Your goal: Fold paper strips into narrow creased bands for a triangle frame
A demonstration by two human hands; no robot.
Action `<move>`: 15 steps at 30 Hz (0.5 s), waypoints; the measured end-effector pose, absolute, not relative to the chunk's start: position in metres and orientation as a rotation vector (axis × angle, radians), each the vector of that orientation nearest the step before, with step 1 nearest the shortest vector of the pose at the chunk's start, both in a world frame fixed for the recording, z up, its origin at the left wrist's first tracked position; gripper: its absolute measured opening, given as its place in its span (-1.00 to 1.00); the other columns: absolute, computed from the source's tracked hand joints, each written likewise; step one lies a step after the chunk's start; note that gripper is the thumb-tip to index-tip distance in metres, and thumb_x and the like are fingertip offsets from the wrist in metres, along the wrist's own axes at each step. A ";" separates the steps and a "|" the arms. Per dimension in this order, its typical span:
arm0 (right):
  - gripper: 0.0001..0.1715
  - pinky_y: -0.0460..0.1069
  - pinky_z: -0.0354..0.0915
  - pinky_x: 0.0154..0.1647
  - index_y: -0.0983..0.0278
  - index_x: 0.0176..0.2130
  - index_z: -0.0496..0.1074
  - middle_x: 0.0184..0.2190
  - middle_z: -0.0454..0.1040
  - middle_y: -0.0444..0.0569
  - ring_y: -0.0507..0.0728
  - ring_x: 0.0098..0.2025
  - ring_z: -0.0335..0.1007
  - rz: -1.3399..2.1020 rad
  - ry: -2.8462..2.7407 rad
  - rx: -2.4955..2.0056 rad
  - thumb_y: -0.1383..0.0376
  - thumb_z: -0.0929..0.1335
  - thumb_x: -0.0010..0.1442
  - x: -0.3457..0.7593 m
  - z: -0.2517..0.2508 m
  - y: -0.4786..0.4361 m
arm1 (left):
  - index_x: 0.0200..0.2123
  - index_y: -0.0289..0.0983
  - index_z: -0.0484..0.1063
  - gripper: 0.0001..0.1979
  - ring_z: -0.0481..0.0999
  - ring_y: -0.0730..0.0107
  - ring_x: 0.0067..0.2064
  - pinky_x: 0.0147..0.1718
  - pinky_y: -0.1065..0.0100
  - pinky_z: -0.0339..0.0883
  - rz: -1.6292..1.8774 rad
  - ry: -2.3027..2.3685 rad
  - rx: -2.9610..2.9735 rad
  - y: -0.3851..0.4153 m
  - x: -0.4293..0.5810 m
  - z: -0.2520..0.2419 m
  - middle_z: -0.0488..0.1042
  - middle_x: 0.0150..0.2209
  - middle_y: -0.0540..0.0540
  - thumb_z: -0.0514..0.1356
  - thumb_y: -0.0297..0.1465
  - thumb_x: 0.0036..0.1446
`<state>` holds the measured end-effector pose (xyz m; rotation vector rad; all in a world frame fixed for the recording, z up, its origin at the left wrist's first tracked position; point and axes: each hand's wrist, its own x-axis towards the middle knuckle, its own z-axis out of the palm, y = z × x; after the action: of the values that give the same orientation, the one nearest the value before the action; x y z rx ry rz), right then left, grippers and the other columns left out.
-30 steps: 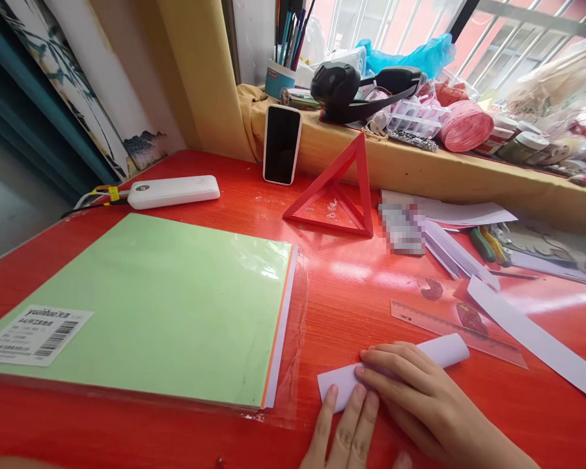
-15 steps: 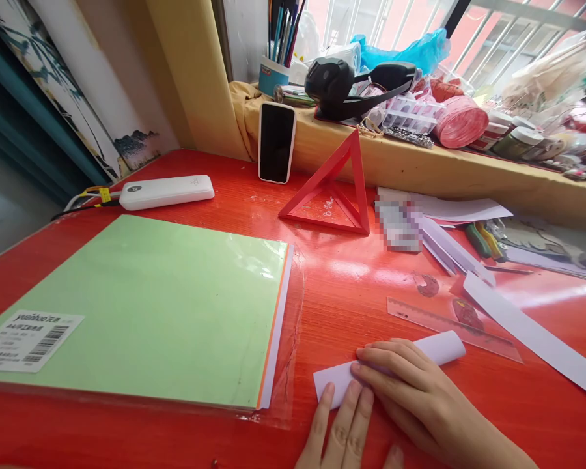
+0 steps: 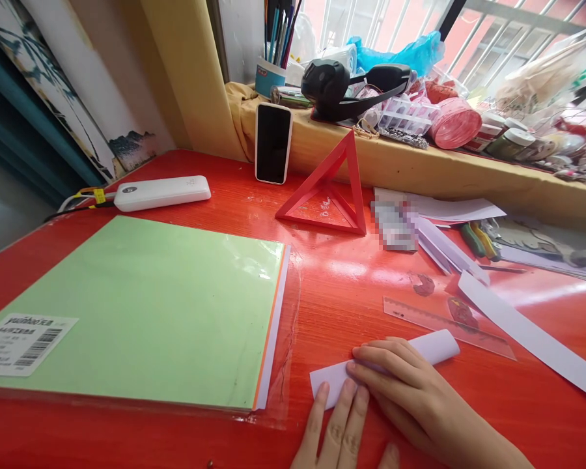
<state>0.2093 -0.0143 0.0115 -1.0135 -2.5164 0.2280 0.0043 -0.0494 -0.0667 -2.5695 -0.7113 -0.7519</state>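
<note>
Left hand (image 3: 333, 449): palm down, coming in from the near side; three fingers (image 3: 340, 417) long and nearly straight, a slim gap setting the leftmost apart from the other two. Thumb (image 3: 389, 456) just showing, well to their right. Right hand (image 3: 405, 387): palm down, laid crosswise; fingers close together, lightly bent, tips aimed left, near the left hand's fingertips. Thumb on that side hidden. Right forearm (image 3: 483, 446): bare, slanting toward the near right.

Red desk (image 3: 342, 293) (glossy), barred window (image 3: 385, 19).
</note>
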 end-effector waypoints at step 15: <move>-0.62 0.04 0.43 -0.04 0.29 0.10 0.41 -0.08 0.54 0.10 0.16 -0.06 0.45 0.239 -2.495 -1.027 0.36 0.14 0.45 0.208 0.012 -0.014 | 0.13 -0.16 0.28 -0.63 0.24 0.01 0.30 0.27 -0.38 -0.42 -0.606 -0.674 -2.660 -0.046 -0.002 -0.056 0.47 0.11 -0.13 0.15 -0.17 0.34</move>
<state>0.2080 -0.0142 0.0119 -1.0274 -2.4954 0.2386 -0.0020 -0.0465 -0.0555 -2.6603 -0.6737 -0.6056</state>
